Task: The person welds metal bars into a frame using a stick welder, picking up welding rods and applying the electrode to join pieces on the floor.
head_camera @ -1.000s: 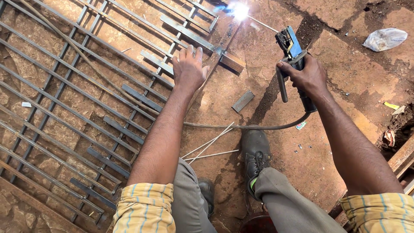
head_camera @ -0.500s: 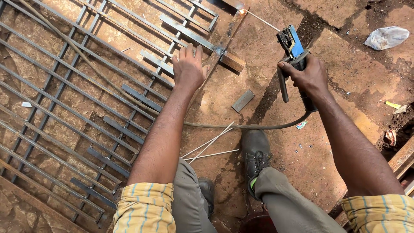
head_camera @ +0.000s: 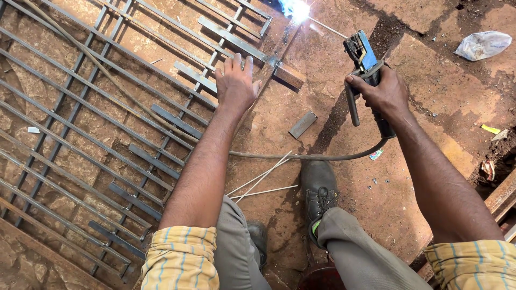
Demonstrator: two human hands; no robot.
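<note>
Reddish-brown packed earth forms the work surface, with a metal grille (head_camera: pixel 107 123) lying flat across its left half. Left hand (head_camera: pixel 235 83) rests palm down on the grille's right edge, fingers (head_camera: pixel 236 63) spread slightly apart and extended away from the person, clamped on nothing. Right hand (head_camera: pixel 384 96) is wrapped firmly around the handle of a welding holder (head_camera: pixel 361 51), all fingers closed on the grip. Holder's blue-and-black head sits just above the knuckles. Welding rod (head_camera: pixel 325 28) runs from that head up and to the left, its long axis slanting, its tip pointing at a bright spark (head_camera: pixel 295 8) on the grille's far corner, beyond the left fingertips. Black cable (head_camera: pixel 301 157) trails from below the right hand. Loose rods (head_camera: pixel 263 182) lie beside a black boot (head_camera: pixel 320 190), well below both hands.
</note>
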